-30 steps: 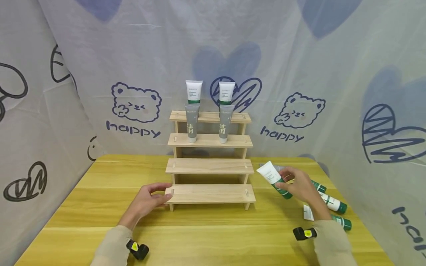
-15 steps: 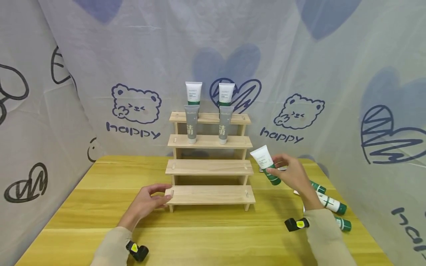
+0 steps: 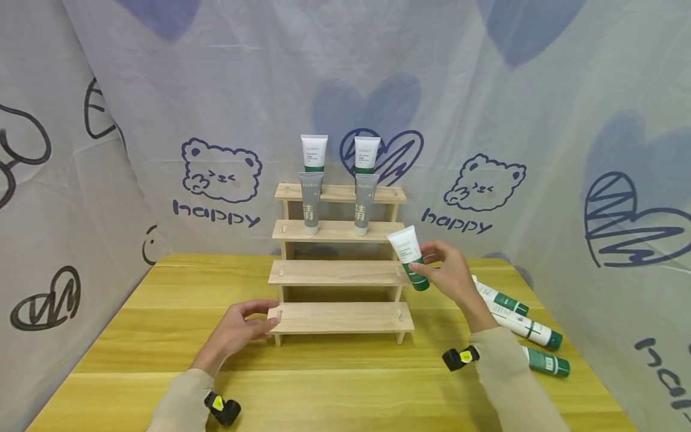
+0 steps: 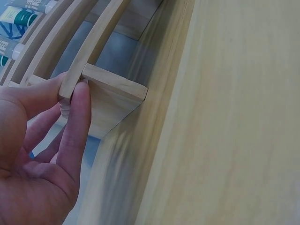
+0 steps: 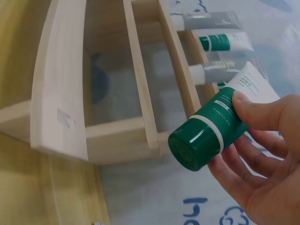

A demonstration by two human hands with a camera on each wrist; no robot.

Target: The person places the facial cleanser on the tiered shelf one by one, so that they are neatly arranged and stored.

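A tiered wooden display rack (image 3: 340,317) stands on the table. My left hand (image 3: 240,329) pinches the left end of its lowest shelf between thumb and fingers, plainly seen in the left wrist view (image 4: 47,140). My right hand (image 3: 450,273) holds a white and green squeeze tube (image 3: 408,257), tilted with its green cap down, beside the right end of the second-lowest shelf. In the right wrist view the thumb lies across the tube (image 5: 225,112). Two grey tubes (image 3: 311,201) stand on the second shelf from the top; two white and green tubes (image 3: 314,151) stand behind them on the top shelf.
Several white and green tubes (image 3: 526,327) lie on the table at the right. A patterned cloth (image 3: 216,90) hangs behind and at both sides. The wooden tabletop (image 3: 324,390) extends in front of the rack.
My right hand has moved left and up with the tube, from over the lying tubes to the rack's right side. My left hand keeps its grip on the lowest shelf.
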